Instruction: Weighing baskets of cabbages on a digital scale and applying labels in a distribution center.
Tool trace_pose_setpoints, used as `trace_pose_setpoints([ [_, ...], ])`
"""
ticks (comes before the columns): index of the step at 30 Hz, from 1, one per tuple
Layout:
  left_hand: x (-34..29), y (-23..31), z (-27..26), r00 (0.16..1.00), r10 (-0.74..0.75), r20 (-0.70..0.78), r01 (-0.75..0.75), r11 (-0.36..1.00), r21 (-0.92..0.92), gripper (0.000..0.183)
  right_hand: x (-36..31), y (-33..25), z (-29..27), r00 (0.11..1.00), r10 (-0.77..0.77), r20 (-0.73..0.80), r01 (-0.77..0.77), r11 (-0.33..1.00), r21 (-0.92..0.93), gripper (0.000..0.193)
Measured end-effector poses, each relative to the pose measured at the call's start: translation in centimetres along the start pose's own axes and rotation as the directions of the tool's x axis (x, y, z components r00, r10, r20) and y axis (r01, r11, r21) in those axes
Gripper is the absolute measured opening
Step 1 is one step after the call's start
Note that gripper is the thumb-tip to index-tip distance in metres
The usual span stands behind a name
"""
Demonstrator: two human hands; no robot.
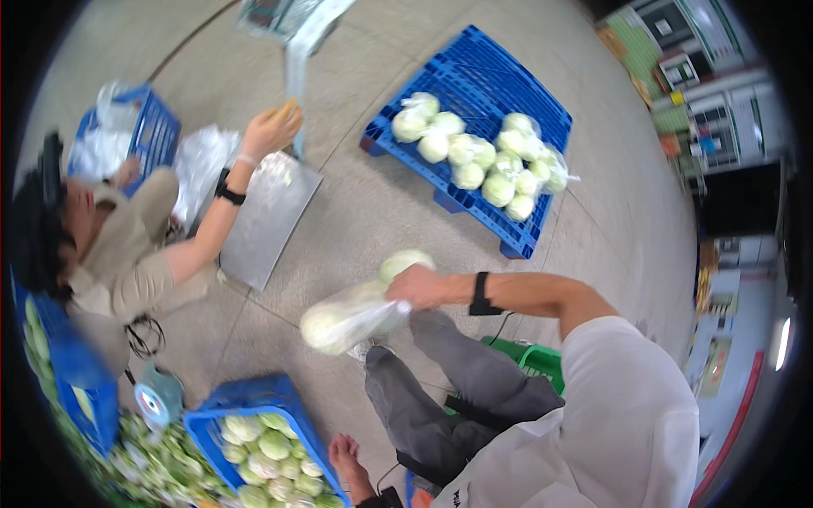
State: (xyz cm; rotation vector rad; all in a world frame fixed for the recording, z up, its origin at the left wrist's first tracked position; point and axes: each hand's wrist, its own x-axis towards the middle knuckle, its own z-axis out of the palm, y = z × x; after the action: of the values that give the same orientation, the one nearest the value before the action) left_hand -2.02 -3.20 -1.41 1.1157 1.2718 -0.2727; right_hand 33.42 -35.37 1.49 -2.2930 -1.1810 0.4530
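Note:
My right hand is closed on the gathered neck of a clear plastic bag. Pale green cabbages fill the bag, and it hangs over the floor in front of my knees. Another round cabbage shows just beyond my knuckles, apparently part of the same load. Lower in the view, my left hand hangs beside a blue crate with nothing visible in it, its fingers loosely apart. Loose cabbages fill that crate.
Bagged cabbages lie on a blue pallet. A co-worker sits at the left, one hand over a metal platform. Behind my legs stands a green basket; leaf trimmings cover the lower left floor.

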Motion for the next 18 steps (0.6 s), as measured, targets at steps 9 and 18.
trace_pose_setpoints([
  [9, -14.5, -5.1, -0.8, 0.942, -0.330, -0.059, 0.319, 0.828, 0.461, 0.021, -22.1, 6.9, -26.1, 0.676, 0.683, -0.279, -0.650, 0.730, 0.212, 0.019],
  [18, -22.2, -15.4, 10.6, 0.843, -0.457, -0.283, 0.535, 0.768, 0.352, 0.022, -31.4, 37.3, -31.6, 0.205, 0.898, -0.389, -0.654, 0.422, 0.628, 0.018],
])
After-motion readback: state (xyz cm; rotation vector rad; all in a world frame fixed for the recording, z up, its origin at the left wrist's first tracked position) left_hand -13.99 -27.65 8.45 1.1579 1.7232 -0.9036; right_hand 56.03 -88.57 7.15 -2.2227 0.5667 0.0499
